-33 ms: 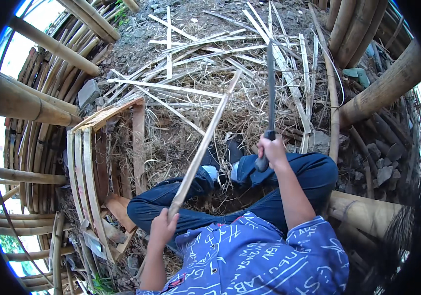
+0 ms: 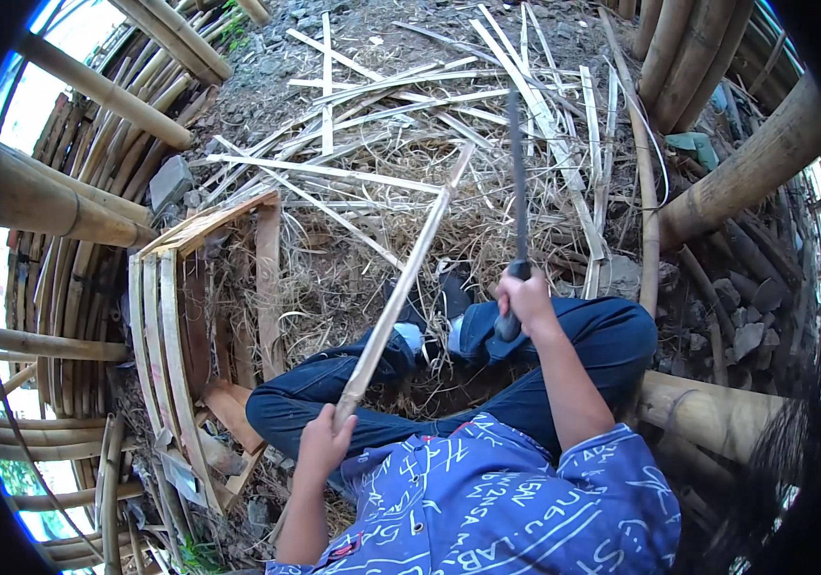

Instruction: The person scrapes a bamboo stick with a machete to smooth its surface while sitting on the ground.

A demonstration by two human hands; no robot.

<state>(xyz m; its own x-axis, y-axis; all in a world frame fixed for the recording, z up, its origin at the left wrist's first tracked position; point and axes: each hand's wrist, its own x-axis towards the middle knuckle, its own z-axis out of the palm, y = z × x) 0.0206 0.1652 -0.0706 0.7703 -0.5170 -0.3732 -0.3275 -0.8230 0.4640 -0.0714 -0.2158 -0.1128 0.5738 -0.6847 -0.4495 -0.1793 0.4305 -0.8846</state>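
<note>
Left hand [image 2: 322,443] grips the near end of a long bamboo strip [image 2: 401,283], which slants up and away over the legs toward the litter of split bamboo [image 2: 381,105]. Right hand [image 2: 525,299] is closed on the handle of a long dark blade [image 2: 518,163], apparently a machete, raised upright. Risk: a glancing stroke could slide down the strip toward the left fingers or knees.

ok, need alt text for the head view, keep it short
A seated person in blue trousers holds a long bamboo strip in the left hand and a long dark blade upright in the right hand. Split bamboo strips and dry shavings litter the ground ahead, with a wooden frame at left and thick bamboo poles around.
</note>
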